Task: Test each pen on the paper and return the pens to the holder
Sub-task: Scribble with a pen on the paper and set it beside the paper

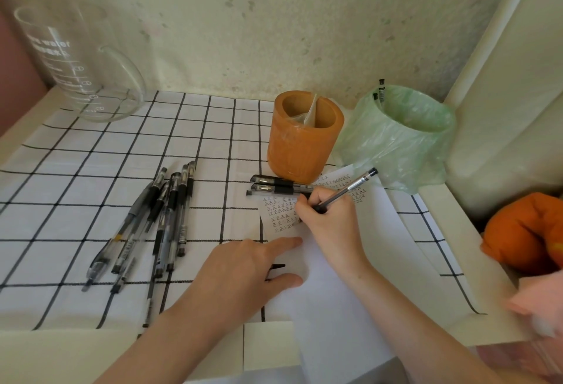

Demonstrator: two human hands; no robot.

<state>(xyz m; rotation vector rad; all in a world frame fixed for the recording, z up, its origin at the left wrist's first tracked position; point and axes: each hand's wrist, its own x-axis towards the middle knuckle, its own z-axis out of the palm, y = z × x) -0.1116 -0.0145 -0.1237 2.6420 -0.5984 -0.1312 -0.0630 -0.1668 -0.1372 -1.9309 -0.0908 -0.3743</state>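
My right hand (330, 222) grips a black gel pen (350, 188) with its tip down on the white paper (341, 292), among rows of small written marks. My left hand (243, 268) lies flat with spread fingers, pressing the paper's left edge. Several black pens (158, 219) lie in a loose pile on the checked cloth to the left. Two more pens (277, 186) lie side by side just above the paper, at the foot of the orange holder (304, 137). The holder stands upright with only a clear plastic piece inside.
A bin lined with a green bag (399, 137) stands right of the holder, two pen ends poking from it. A glass measuring jug (82, 63) sits at the back left. An orange cloth (524, 231) lies at the right edge. The wall runs close behind.
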